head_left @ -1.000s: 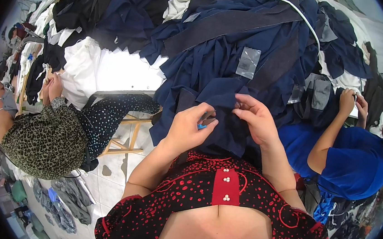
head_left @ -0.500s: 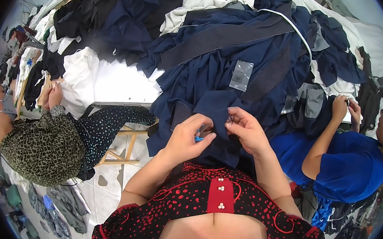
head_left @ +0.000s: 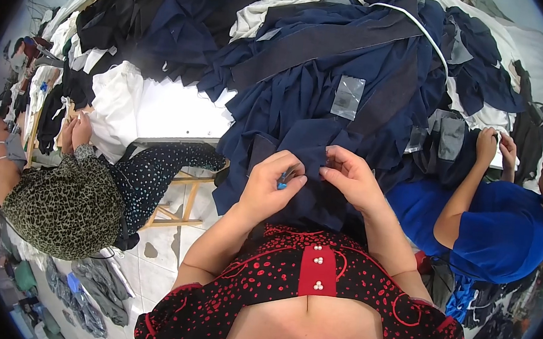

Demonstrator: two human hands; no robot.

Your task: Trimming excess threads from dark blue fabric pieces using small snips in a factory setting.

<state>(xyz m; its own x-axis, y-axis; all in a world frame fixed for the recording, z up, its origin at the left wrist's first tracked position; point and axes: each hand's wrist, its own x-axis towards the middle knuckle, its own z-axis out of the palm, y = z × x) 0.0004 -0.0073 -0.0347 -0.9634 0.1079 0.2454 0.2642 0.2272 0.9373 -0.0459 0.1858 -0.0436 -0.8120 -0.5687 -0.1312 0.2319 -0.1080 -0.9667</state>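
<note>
The navy garment lay bunched just beyond the fingers, its near edge pinched by both hands. The left hand held a small blue tool between curled fingers against the cloth; the right hand pinched a fold beside it, above the white surface

garment on table, before both hands | left hand left of right hand, near | fabric pile behind | co-workers either side
</note>
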